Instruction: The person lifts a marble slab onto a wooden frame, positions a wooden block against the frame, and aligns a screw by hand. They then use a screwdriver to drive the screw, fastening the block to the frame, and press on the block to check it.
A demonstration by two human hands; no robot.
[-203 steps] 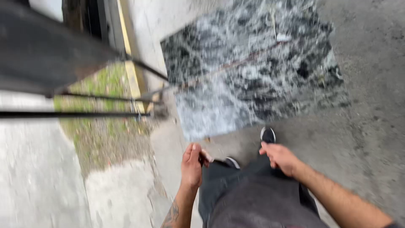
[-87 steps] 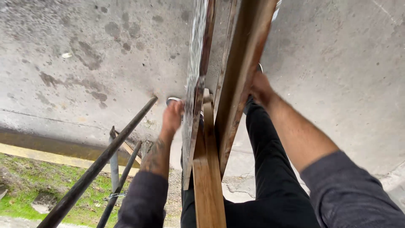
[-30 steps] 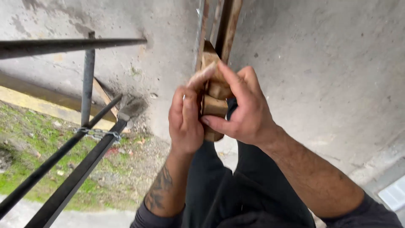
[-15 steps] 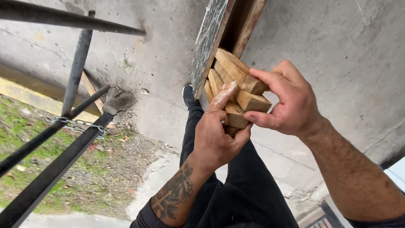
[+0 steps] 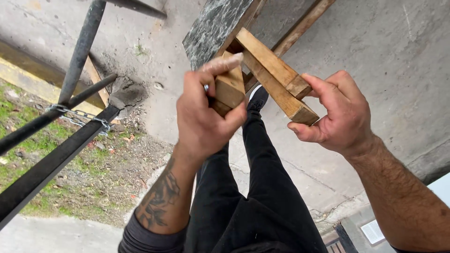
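Hands on wooden blocks above the concrete

Wood fills both our hands at this moment. Our left hand point(image 5: 206, 115) is curled tight around a short wooden block point(image 5: 229, 86), thumb pressed against its near face and the forefinger laid along its top edge, so that grip is closed fully on the block. Our right hand point(image 5: 335, 112) holds the near ends of two longer wooden strips point(image 5: 274, 77): the thumb lies on the upper strip's end, the fingers curl under the lower one, and the grip is closed around both but looser, with the palm partly open to view. The block and the strips meet just above the left hand; whether they are joined there or only touching we cannot tell, since the fingers cover that spot.

Behind the wood, a dark marbled stone slab point(image 5: 215, 23) stands on edge, its narrow side towards us, with a wooden batten point(image 5: 304, 23) running up beside it. Below are our black trousers point(image 5: 253, 197) and one dark shoe point(image 5: 258, 97) on the concrete floor point(image 5: 389, 51). At the floor's left edge a metal railing point(image 5: 56, 154) with a short chain point(image 5: 82, 115) borders a strip of grass and dirt point(image 5: 70, 178).
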